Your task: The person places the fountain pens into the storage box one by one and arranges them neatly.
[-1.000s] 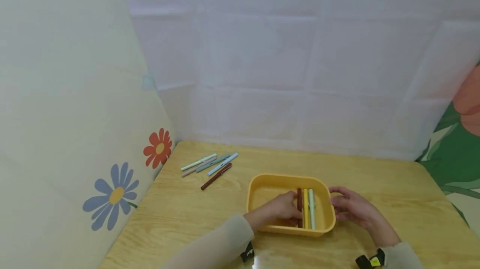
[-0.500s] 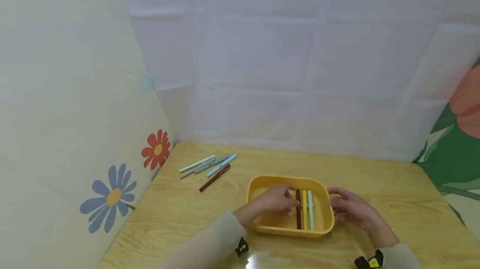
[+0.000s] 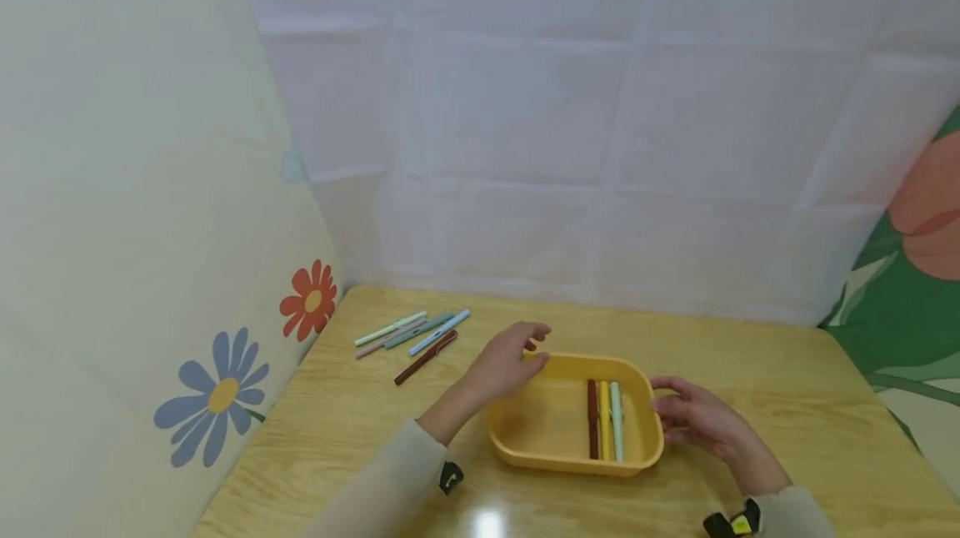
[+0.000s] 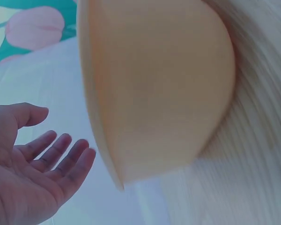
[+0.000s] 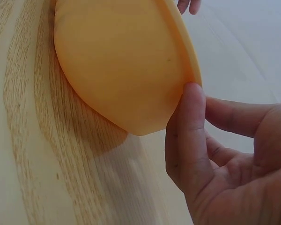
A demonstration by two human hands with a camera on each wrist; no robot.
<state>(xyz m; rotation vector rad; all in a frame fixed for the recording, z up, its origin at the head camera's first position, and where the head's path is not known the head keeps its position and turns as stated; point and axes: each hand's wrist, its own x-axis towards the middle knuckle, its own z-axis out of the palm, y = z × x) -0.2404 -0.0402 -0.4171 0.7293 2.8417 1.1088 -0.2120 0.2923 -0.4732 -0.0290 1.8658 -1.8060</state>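
In the head view a yellow plastic box (image 3: pixel 540 461) stands on the table. Inside it, side by side toward the right end, lie a dark red pen (image 3: pixel 593 421), a yellow pen (image 3: pixel 605 421) and a pale green pen (image 3: pixel 617 421). My left hand (image 3: pixel 501 364) hovers over the box's left rim with nothing in it; the left wrist view shows its fingers spread and loosely bent beside the rim. At the right end, my right hand (image 3: pixel 705 421) pinches the box's rim between thumb and fingertips, as the right wrist view (image 5: pixel 225 154) shows.
Left of the box lies a loose group of pens: a dark red pen (image 3: pixel 426 358) in front, then a light blue pen (image 3: pixel 439 333), a grey-blue pen (image 3: pixel 418 330) and several others. A white cloth (image 3: pixel 480 146) hangs behind the wooden table (image 3: pixel 337 438).
My left hand has let go of the dark red pen in the box, come up out of it and moved left to the rim. My right hand has stayed at the box's right end.
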